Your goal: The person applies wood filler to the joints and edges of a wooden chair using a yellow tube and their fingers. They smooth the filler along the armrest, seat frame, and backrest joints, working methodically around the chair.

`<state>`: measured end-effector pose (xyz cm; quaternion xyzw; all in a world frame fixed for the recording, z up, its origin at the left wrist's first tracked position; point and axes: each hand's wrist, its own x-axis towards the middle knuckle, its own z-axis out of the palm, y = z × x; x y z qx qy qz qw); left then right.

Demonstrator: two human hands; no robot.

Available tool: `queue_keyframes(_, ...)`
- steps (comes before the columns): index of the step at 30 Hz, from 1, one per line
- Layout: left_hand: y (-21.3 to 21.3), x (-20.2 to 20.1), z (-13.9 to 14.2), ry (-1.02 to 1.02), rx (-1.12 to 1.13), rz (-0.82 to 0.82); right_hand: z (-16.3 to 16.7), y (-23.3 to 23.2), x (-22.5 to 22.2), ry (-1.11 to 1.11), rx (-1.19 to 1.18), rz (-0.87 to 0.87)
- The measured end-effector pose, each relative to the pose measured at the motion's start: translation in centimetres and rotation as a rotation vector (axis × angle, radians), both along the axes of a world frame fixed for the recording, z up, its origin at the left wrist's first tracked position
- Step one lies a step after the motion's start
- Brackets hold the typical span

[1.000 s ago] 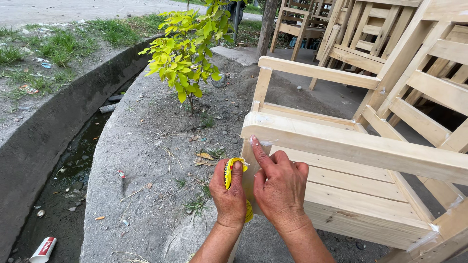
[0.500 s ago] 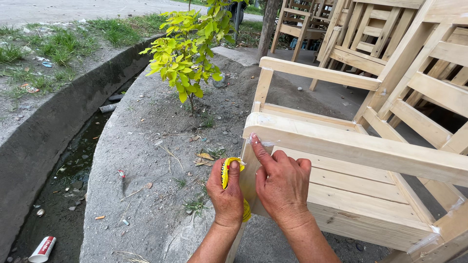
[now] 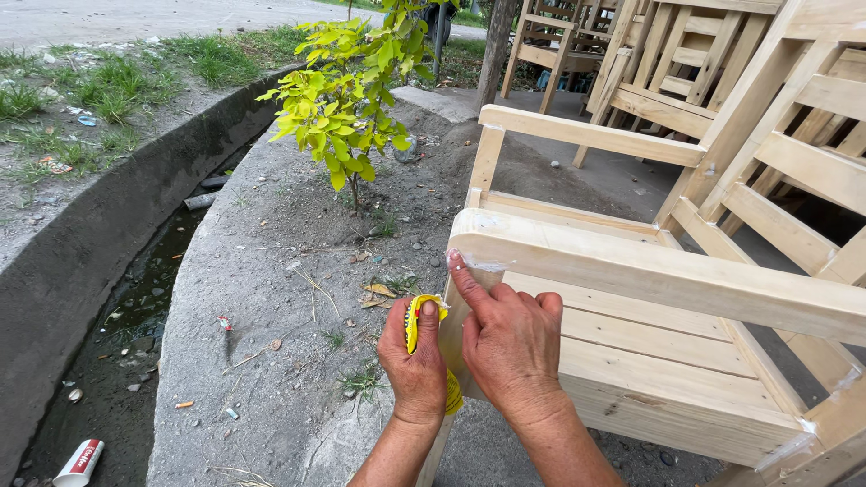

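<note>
Low in the centre of the frame, the left hand (image 3: 417, 365) is clenched around a yellow tube (image 3: 413, 323), thumb pressed on its upper end, the tube's lower end poking out below the fist; just beside it, the right hand (image 3: 510, 347) lies against the front of an unpainted wooden chair (image 3: 667, 298), its index finger (image 3: 467, 281) stretched up to touch whitish filler (image 3: 474, 262) on the armrest's front end; the hands are nearly touching; a small yellow-green sapling (image 3: 347, 86) stands in the dirt above them; a concrete drainage ditch (image 3: 108, 307) runs along the left.
</note>
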<state>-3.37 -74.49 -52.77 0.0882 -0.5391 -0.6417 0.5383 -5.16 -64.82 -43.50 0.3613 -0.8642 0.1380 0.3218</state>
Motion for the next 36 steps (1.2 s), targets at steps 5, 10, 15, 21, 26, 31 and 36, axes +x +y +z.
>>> queue_keyframes(5,-0.1,-0.2,-0.1,-0.023,0.001,0.002,-0.4,0.0,-0.5,0.032,0.022,0.015)
queue_keyframes(10,0.0,-0.3,-0.2,-0.051,0.023,-0.018,-1.5,1.2,-0.7,0.039,-0.091,-0.011)
queue_keyframes(15,-0.1,-0.3,-0.5,-0.013,0.003,0.001,-2.8,1.6,-1.2,-0.025,-0.132,-0.073)
queue_keyframes(21,-0.3,-0.2,-0.5,-0.039,0.026,-0.01,-2.9,0.9,-1.1,-0.015,-0.127,-0.021)
queue_keyframes(26,-0.2,-0.2,-0.4,-0.024,-0.008,0.014,-2.4,0.8,-1.0,0.063,-0.116,0.001)
queue_keyframes(31,-0.4,-0.2,-0.4,0.005,0.015,-0.002,-2.3,1.1,-0.7,-0.058,-0.144,-0.043)
queue_keyframes(36,-0.5,0.2,-0.1,-0.012,0.007,0.007,-1.7,0.2,-0.1,-0.007,-0.086,-0.002)
